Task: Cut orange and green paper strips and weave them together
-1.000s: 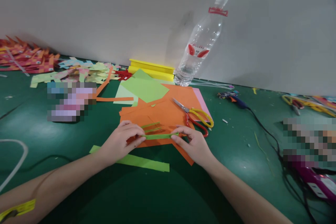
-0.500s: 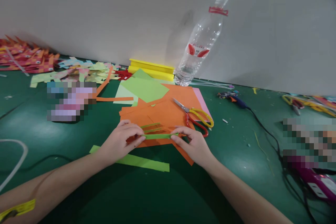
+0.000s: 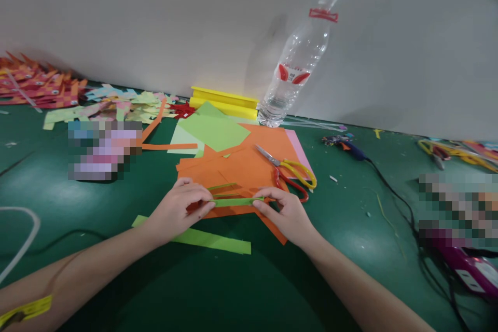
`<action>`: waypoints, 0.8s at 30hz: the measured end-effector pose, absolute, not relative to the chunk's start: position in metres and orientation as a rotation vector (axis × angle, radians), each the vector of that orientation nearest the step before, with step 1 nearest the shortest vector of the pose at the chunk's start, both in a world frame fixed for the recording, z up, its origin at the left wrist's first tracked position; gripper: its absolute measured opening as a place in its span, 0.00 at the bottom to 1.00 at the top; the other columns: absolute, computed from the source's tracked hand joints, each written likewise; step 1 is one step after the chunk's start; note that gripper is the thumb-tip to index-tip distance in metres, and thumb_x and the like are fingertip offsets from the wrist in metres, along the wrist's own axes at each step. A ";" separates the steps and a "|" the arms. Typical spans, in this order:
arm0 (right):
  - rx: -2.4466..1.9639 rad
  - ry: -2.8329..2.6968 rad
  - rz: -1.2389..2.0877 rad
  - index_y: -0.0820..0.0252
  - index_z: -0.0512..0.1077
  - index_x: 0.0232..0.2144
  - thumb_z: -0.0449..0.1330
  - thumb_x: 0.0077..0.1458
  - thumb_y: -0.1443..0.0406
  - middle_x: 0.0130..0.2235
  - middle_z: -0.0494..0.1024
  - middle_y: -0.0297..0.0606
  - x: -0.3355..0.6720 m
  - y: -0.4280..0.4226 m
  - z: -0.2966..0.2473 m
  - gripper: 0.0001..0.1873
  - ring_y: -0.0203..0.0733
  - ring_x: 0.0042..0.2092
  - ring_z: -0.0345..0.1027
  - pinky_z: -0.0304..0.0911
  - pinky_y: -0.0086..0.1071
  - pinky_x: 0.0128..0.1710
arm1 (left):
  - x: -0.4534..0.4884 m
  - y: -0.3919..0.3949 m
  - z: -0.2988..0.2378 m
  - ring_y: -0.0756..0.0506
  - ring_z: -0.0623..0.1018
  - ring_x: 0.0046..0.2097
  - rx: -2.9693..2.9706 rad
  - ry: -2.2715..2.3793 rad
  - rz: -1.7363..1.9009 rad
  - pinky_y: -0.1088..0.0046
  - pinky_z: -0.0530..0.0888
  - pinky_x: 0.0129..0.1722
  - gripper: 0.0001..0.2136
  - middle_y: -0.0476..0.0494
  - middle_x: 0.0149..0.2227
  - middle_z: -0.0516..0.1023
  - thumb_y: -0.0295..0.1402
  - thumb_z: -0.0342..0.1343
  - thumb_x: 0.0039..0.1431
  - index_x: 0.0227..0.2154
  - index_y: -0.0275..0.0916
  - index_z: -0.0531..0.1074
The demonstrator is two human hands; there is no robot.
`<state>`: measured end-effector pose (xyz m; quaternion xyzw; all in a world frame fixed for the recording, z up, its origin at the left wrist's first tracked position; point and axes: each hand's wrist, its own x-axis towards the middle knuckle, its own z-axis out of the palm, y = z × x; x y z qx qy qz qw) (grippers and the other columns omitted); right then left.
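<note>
Between my two hands a narrow green paper strip point(image 3: 234, 202) is stretched level. My left hand point(image 3: 184, 207) pinches its left end, and my right hand point(image 3: 280, 210) pinches the right end between thumb and fingers. Beneath lie orange paper sheets point(image 3: 202, 168), with thin green slivers on them just behind the strip. Scissors point(image 3: 286, 168) with one yellow and one red handle rest on the orange paper, beyond my right hand. A wider green paper strip point(image 3: 218, 241) lies on the table, partly covered by my left forearm.
A plastic bottle point(image 3: 295, 62) leans by the wall next to a yellow holder point(image 3: 223, 104). Paper scraps point(image 3: 128, 104) and red-orange folded pieces point(image 3: 42, 85) are piled at left. A blue-handled corded tool point(image 3: 352, 149) and a purple power strip point(image 3: 462, 262) lie at right on the green table.
</note>
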<state>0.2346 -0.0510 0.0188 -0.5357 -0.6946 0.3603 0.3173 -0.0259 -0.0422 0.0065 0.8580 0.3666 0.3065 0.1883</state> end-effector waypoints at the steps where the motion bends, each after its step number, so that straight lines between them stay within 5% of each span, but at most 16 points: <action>1: -1.411 -1.829 0.952 0.57 0.74 0.31 0.60 0.52 0.57 0.35 0.80 0.39 0.235 -0.051 0.019 0.10 0.45 0.38 0.74 0.69 0.34 0.34 | -0.026 -0.042 0.007 0.48 0.75 0.32 2.415 1.031 0.864 0.66 0.64 0.43 0.08 0.49 0.31 0.78 0.33 0.49 0.63 0.30 0.40 0.71; 24: -1.398 -1.806 1.009 0.58 0.75 0.35 0.60 0.52 0.59 0.33 0.80 0.38 0.236 -0.051 0.019 0.11 0.41 0.34 0.75 0.70 0.34 0.34 | -0.025 -0.042 0.005 0.48 0.75 0.33 2.419 1.022 0.896 0.67 0.64 0.42 0.08 0.49 0.32 0.79 0.33 0.49 0.64 0.32 0.41 0.71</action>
